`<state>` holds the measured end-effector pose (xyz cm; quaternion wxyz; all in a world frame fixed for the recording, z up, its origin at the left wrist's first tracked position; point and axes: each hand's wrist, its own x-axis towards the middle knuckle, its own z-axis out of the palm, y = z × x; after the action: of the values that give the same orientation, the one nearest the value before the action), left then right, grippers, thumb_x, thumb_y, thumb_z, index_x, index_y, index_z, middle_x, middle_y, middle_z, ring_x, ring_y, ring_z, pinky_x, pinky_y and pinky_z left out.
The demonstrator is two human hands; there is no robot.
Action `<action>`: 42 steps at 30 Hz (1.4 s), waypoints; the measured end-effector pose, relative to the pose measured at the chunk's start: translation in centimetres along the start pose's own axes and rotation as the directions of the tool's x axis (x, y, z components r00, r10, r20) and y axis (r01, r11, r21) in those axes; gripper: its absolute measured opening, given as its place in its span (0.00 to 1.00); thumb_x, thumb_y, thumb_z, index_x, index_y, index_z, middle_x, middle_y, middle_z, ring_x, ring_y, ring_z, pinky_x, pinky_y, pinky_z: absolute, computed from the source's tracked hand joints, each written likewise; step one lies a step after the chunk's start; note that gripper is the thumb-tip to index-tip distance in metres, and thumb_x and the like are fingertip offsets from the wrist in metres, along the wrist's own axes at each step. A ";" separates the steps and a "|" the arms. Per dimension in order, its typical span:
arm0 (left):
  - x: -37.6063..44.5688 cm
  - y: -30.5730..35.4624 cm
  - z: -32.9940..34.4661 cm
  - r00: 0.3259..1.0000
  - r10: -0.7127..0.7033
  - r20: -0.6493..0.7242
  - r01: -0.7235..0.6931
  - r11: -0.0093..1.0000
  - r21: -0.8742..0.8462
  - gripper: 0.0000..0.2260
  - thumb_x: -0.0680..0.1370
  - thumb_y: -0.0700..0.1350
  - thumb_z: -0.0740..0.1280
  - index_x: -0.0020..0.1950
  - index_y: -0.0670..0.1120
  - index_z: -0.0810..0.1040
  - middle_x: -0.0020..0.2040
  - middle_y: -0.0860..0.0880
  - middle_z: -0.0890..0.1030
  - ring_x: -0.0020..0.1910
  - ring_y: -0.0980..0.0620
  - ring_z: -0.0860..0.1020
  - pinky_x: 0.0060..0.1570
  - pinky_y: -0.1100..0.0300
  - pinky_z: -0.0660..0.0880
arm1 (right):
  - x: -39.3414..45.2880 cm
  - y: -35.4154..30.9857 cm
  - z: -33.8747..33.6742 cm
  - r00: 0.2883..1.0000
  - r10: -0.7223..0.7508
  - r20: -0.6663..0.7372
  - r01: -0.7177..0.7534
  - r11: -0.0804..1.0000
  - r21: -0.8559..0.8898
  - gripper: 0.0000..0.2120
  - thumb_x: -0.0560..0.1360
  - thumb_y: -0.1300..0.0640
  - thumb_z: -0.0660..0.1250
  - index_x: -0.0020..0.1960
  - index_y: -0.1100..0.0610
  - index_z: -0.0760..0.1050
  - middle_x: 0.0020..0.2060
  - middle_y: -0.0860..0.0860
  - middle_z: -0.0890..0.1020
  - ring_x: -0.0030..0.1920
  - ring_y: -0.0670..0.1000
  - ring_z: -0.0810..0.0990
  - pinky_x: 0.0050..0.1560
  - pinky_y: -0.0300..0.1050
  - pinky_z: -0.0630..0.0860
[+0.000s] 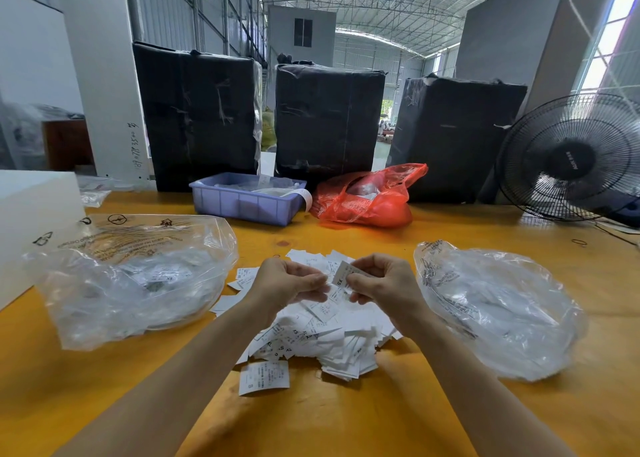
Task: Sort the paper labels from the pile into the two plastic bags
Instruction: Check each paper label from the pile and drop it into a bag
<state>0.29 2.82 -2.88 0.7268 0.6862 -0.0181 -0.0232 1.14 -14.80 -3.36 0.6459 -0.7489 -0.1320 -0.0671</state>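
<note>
Two hands hover over a heap of white paper labels (pixel 322 332) in the middle of the yellow desk (pixel 346 422). The right hand (pixel 384 283) pinches one label (pixel 341 273), marked "XS", between thumb and curled fingers (pixel 360 281), holding it tilted above the pile. The left hand (pixel 287 281) is just beside it, its fingers (pixel 311 280) curled inward with the tips near the label's edge; whether they touch the paper cannot be told. A clear plastic bag (pixel 131 276) lies left of the pile with labels inside, and a second clear plastic bag (pixel 495 307) lies to the right. One single label (pixel 264 377) lies apart at the pile's near edge. Farther back stand a purple tray (pixel 246 205), a red plastic bag (pixel 367 197), three black-wrapped bales (pixel 329 117) and a black fan (pixel 571 158).
</note>
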 end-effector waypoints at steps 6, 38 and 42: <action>-0.2 0.1 0.1 1.000 -0.006 0.003 0.006 1.000 -0.011 0.02 0.72 0.31 0.70 0.43 0.34 0.80 0.33 0.41 0.83 0.30 0.49 0.83 0.31 0.64 0.78 | -0.1 0.0 0.2 1.000 0.007 0.022 -0.006 0.999 -0.035 0.07 0.71 0.71 0.70 0.48 0.66 0.76 0.39 0.62 0.82 0.26 0.50 0.79 0.28 0.39 0.75; -0.5 0.1 0.4 0.998 0.003 0.056 -0.011 0.992 0.127 0.03 0.71 0.33 0.72 0.43 0.36 0.82 0.35 0.42 0.84 0.33 0.49 0.84 0.31 0.65 0.78 | -0.2 0.0 -0.3 0.973 0.112 0.202 -0.098 0.992 -0.076 0.17 0.66 0.67 0.76 0.51 0.62 0.74 0.28 0.54 0.79 0.25 0.49 0.78 0.26 0.38 0.71; -0.4 -0.1 0.6 0.998 0.014 0.063 -0.023 0.988 0.154 0.01 0.71 0.34 0.72 0.42 0.38 0.82 0.35 0.43 0.84 0.34 0.49 0.84 0.34 0.64 0.79 | -0.3 -0.1 -0.5 0.963 0.127 0.236 -0.104 0.989 -0.107 0.19 0.66 0.65 0.77 0.53 0.62 0.73 0.30 0.55 0.79 0.27 0.49 0.78 0.28 0.38 0.71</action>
<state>-0.12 2.27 -2.90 0.6708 0.7392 -0.0486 -0.0362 0.89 -15.25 -3.22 0.5921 -0.7873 -0.1627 0.0564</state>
